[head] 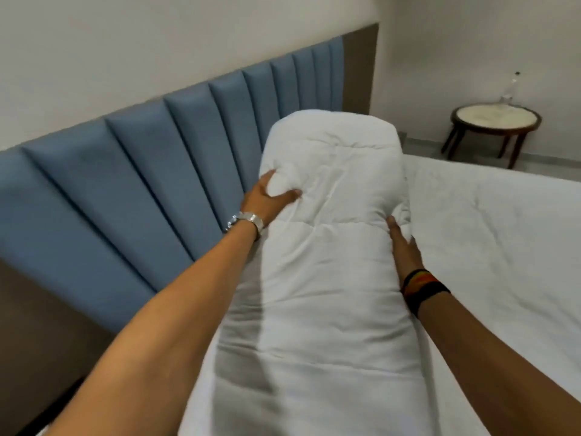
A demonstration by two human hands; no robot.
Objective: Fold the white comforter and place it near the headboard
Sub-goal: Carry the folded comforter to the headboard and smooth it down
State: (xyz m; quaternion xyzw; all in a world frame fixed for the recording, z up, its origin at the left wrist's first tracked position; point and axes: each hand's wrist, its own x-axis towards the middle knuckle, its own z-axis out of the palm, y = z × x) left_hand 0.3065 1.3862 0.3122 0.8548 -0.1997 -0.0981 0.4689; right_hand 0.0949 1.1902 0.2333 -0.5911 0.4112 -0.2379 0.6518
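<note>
Head view: a thick white quilted comforter (330,234), folded into a long narrow bundle, lies on the bed's white sheet (490,234), running lengthwise just beside the blue padded headboard with vertical panels (132,171). Its far rounded end reaches toward the headboard's grey outer frame (361,67). The left hand (267,196) presses against the bundle's left edge, thumb on top and fingers curled into the fabric, clamped on a puffed fold; a silver wristwatch (246,223) sits on that wrist. The right hand (404,243) lies flat against the bundle's right side with fingers together and extended, touching the comforter; whether it grips any fabric cannot be told. Dark and coloured bands (423,286) circle the right wrist. Beyond the bed, a small round dark-wood side table with a pale top (495,121) stands on the floor near the white wall (157,42).
</note>
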